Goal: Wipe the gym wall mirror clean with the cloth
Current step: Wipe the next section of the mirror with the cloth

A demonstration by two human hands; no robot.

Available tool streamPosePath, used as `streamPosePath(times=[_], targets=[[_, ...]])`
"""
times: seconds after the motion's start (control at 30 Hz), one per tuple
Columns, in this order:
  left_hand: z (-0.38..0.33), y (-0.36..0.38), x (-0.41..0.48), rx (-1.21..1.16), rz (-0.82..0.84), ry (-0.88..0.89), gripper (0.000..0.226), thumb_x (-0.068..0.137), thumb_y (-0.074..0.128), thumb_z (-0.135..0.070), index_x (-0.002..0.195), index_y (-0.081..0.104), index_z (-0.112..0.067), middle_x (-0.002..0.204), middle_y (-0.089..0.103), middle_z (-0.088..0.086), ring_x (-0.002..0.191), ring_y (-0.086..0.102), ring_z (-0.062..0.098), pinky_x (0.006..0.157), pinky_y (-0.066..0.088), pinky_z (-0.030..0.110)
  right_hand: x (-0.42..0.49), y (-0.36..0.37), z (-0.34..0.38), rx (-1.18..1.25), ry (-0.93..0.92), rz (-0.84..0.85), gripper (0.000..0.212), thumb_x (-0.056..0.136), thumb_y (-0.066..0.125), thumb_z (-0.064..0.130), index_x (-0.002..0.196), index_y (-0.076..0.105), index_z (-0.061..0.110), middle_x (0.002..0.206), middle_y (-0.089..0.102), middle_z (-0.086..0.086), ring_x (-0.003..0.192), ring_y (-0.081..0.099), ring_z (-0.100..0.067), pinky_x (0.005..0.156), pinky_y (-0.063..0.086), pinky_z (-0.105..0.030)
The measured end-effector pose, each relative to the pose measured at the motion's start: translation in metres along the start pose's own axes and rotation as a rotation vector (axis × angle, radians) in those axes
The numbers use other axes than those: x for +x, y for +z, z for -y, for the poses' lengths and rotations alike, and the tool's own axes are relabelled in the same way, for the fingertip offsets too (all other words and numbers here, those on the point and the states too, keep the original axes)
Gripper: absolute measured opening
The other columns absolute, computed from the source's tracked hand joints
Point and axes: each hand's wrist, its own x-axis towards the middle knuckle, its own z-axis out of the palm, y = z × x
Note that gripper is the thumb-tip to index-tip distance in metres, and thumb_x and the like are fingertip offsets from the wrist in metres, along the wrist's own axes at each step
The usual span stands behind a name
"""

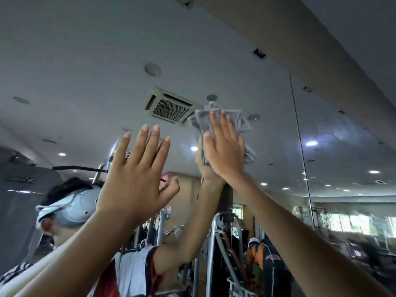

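Flat-palm grip: right hand [225, 146] presses the grey cloth [220, 123] against the mirror [267, 99], fingers straight and close together, no pinch, cloth bunched under the palm with edges sticking out above and to the right of the fingers. Left hand [137, 174] is raised to the left of the grip, fingers spread, holding nothing; can't tell if it touches the glass.

Mirror fills nearly the whole view behind the grip. A vertical seam [300, 146] between panels runs right of the cloth. Reflected in the glass: ceiling with an air vent [169, 107] just left of the cloth, round lights, gym machines [222, 243] below the grip, and the person's own reflection lower left, headset [75, 209] on, reflected arm meeting the cloth from behind. Smudgy haze on the glass to the right of the seam. No containers in view.
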Motion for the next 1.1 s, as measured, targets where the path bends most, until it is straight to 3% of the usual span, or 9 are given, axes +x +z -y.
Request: streamPosePath(times=[0.17, 0.3, 0.4, 0.5, 0.6, 0.7, 0.83, 0.97, 1.1], targets=[[0.002, 0.001, -0.001, 0.001, -0.005, 0.008, 0.079, 0.092, 0.033, -0.055, 0.151, 0.037, -0.003, 0.159, 0.028, 0.022, 0.15, 0.024, 0.036, 0.12, 0.018, 0.058, -0.08, -0.009, -0.048, -0.024, -0.568, 0.054, 0.058, 0.099, 0.029, 0.031, 0.156, 0.018, 0.028, 0.166, 0.013, 0.004, 0.153, 0.011, -0.015, 0.122, 0.011, -0.042], [0.0, -0.001, -0.003, 0.003, 0.007, 0.001, 0.078, 0.093, 0.031, -0.054, 0.151, 0.038, -0.002, 0.159, 0.028, 0.023, 0.149, 0.025, 0.038, 0.121, 0.017, 0.057, -0.079, -0.013, -0.103, 0.01, -0.182, 0.014, 0.055, 0.102, 0.023, 0.031, 0.157, 0.018, 0.033, 0.166, 0.008, 0.01, 0.152, 0.001, -0.003, 0.119, 0.01, -0.057], [-0.001, -0.001, -0.003, 0.001, 0.007, -0.001, 0.078, 0.093, 0.032, -0.053, 0.151, 0.038, -0.002, 0.159, 0.028, 0.023, 0.149, 0.025, 0.038, 0.121, 0.016, 0.057, -0.04, -0.004, -0.068, -0.006, 0.212, -0.024, 0.06, 0.099, 0.009, 0.043, 0.158, 0.011, 0.03, 0.166, 0.006, 0.008, 0.153, -0.001, -0.007, 0.124, 0.011, -0.052], [0.0, -0.002, -0.004, 0.001, 0.003, -0.007, 0.076, 0.093, 0.035, -0.052, 0.152, 0.038, -0.003, 0.16, 0.028, 0.022, 0.15, 0.024, 0.036, 0.121, 0.016, 0.056, -0.018, 0.0, -0.016, -0.041, 0.311, -0.024, 0.061, 0.098, 0.007, 0.043, 0.157, 0.001, 0.031, 0.167, 0.0, 0.006, 0.153, -0.002, -0.011, 0.125, 0.004, -0.044], [0.001, -0.003, -0.004, 0.014, 0.011, -0.001, 0.076, 0.094, 0.033, -0.053, 0.153, 0.035, -0.005, 0.16, 0.027, 0.021, 0.151, 0.022, 0.034, 0.122, 0.015, 0.056, -0.049, 0.0, 0.012, -0.038, 0.051, -0.031, 0.056, 0.1, 0.009, 0.044, 0.154, 0.001, 0.033, 0.165, 0.001, 0.007, 0.152, -0.003, -0.009, 0.119, 0.001, -0.032], [-0.001, -0.005, -0.016, 0.022, 0.028, -0.004, 0.075, 0.095, 0.03, -0.053, 0.154, 0.032, -0.007, 0.162, 0.024, 0.02, 0.152, 0.019, 0.034, 0.122, 0.014, 0.056, -0.103, -0.001, -0.006, 0.013, -0.296, -0.026, 0.058, 0.1, 0.026, 0.035, 0.156, 0.016, 0.029, 0.164, 0.015, 0.003, 0.153, 0.01, -0.014, 0.119, 0.018, -0.042], [-0.006, -0.008, -0.031, 0.014, 0.052, 0.007, 0.073, 0.096, 0.03, -0.051, 0.155, 0.031, -0.007, 0.162, 0.022, 0.02, 0.152, 0.018, 0.034, 0.123, 0.011, 0.056, -0.13, -0.019, -0.092, -0.14, -0.663, 0.142, 0.067, 0.096, 0.033, 0.034, 0.159, 0.01, 0.032, 0.164, 0.014, -0.001, 0.153, 0.014, -0.019, 0.111, 0.032, -0.05], [-0.006, -0.01, -0.029, 0.019, 0.065, 0.002, 0.073, 0.096, 0.028, -0.051, 0.155, 0.03, -0.008, 0.163, 0.02, 0.021, 0.152, 0.016, 0.034, 0.123, 0.009, 0.055, -0.091, -0.018, -0.098, -0.083, -0.152, 0.108, 0.058, 0.1, 0.021, 0.038, 0.157, 0.015, 0.029, 0.164, 0.018, -0.002, 0.152, 0.009, -0.016, 0.116, 0.026, -0.061], [-0.011, -0.012, -0.043, 0.008, 0.063, 0.002, 0.072, 0.097, 0.031, -0.049, 0.156, 0.029, -0.008, 0.163, 0.019, 0.021, 0.153, 0.015, 0.035, 0.123, 0.008, 0.055, -0.067, 0.0, -0.023, -0.07, 0.263, -0.07, 0.064, 0.097, 0.01, 0.044, 0.157, 0.016, 0.024, 0.165, 0.016, 0.0, 0.153, 0.011, -0.017, 0.124, 0.008, -0.044]])
